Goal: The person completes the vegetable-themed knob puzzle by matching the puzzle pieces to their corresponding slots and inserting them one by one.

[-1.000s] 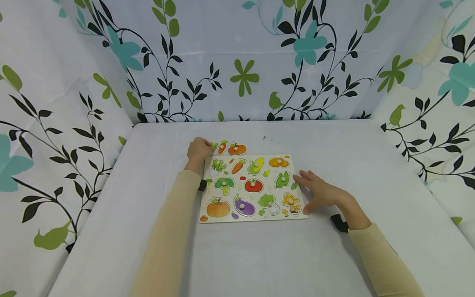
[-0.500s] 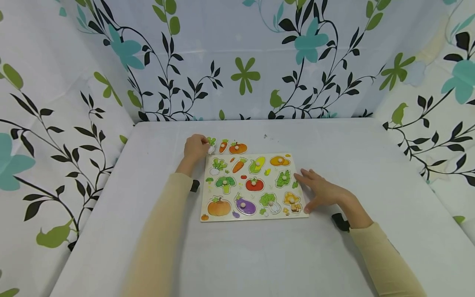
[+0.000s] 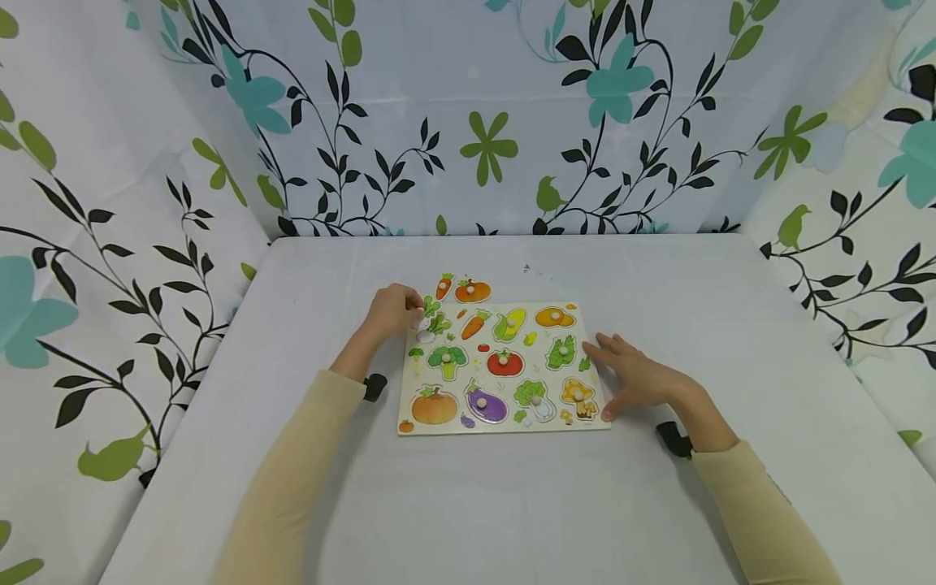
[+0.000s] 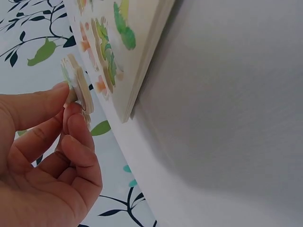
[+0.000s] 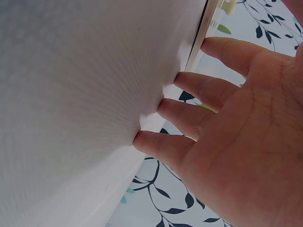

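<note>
My left hand [image 3: 392, 312] pinches a wooden turnip puzzle piece [image 3: 431, 306] by its knob, between thumb and fingers. That piece is above the upper left corner of the vegetable puzzle board [image 3: 535, 366], near the turnip picture [image 3: 437, 327]. In the left wrist view the turnip piece [image 4: 82, 84] is tilted and apart from the board [image 4: 135, 78]. At the board's right edge rests my right hand [image 3: 634, 375], fingers spread. The right wrist view shows its fingertips [image 5: 142, 139] pressing on the white cloth, with one finger by the board's edge.
A carrot piece [image 3: 444, 286] and a pumpkin piece [image 3: 472, 291] lie just behind the board. Knobbed pieces such as the broccoli [image 3: 447, 361], tomato [image 3: 504, 362] and eggplant [image 3: 486, 405] sit in it. A patterned curtain [image 3: 439, 89] surrounds the white-covered table [image 3: 497, 504].
My left hand has drawn the turnip piece from the row behind the board, first leftward, then toward the board's upper left corner. The right hand stays at the board's edge.
</note>
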The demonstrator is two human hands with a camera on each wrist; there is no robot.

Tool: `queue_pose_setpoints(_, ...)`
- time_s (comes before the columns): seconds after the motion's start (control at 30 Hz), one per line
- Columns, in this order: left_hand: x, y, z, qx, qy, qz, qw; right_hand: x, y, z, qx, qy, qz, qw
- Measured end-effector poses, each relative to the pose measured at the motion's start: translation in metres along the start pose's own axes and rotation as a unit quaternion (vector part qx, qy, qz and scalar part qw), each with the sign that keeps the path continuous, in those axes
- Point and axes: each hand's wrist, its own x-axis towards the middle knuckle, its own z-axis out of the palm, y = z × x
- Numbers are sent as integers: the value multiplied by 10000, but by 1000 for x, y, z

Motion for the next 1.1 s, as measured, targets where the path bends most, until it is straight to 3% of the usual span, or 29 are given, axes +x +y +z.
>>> queue_pose_setpoints(0.2,-3,1,4,23,-78,0,10000,-1,1,-1,-5,7,-41,10000)
queue_pose_setpoints(0.6,3,-1,19,50,-322,-97,9994,-1,1,-2,132,-17,-66,9999)
queue_pose_setpoints(0.9,2,-4,21,-113,-418,-33,9991,-1,0,-1,19,-20,-54,10000)
queue_pose_setpoints(1.1,2,-3,22,-143,-409,-197,9989,-1,0,0,14,0,-40,10000)
